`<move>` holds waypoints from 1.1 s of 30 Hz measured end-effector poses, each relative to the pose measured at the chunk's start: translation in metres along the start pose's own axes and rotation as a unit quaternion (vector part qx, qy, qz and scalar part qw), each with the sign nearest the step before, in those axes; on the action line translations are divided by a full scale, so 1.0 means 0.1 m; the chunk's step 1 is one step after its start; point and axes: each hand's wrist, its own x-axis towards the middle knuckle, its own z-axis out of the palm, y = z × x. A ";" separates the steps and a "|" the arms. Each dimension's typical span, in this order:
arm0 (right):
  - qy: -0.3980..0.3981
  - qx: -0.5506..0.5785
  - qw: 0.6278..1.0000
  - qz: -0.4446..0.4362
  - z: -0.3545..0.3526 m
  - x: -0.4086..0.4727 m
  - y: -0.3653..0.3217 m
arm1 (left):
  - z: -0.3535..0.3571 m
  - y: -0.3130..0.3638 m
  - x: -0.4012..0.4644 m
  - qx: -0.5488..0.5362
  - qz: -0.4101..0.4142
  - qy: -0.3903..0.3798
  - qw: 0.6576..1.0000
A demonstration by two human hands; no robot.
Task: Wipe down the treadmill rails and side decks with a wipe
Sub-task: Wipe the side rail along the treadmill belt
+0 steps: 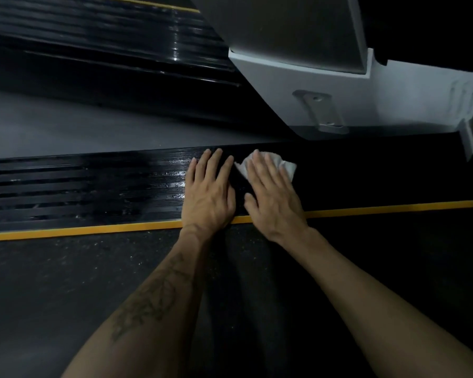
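Forearms reach out from the bottom of the view over the dark speckled treadmill belt (pixel 93 282), the left one marked with a dark tattoo. Past the belt runs a narrow yellow-orange stripe (pixel 79 231) edging the black ribbed side deck (pixel 66 186), and both hands lie on that deck side by side, close together but not touching. The left hand (pixel 209 192) rests palm down, fingers straight and a little spread, holding nothing. The right hand (pixel 271 195) is flat too, fingers extended, pressing a crumpled white wipe (pixel 286 166) against the deck; the wipe pokes out beyond the fingertips and at the thumb side, most of it hidden under the palm. To the left of the hands the deck's ridges gleam wet, with small droplets catching the light; to the right the surface looks dull and dark. Beyond the deck lies a strip of grey floor (pixel 66 124). Above the hands stands the pale grey plastic upright base (pixel 284 85) with a metal bracket (pixel 321 113) fixed to it. Farther left another black ribbed deck (pixel 120 42) shows, blurred.
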 end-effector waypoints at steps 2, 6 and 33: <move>-0.024 -0.027 0.996 -0.079 0.04 -0.17 -0.03 | 0.01 0.00 0.00 -0.003 -0.003 -0.002 1.000; -0.044 -0.075 0.981 -0.172 0.02 -0.46 0.24 | -0.01 -0.02 -0.02 -0.006 -0.001 -0.004 1.000; 0.024 -0.012 1.000 0.005 0.22 -0.25 -0.08 | -0.17 -0.67 -0.34 0.053 -0.045 0.039 0.997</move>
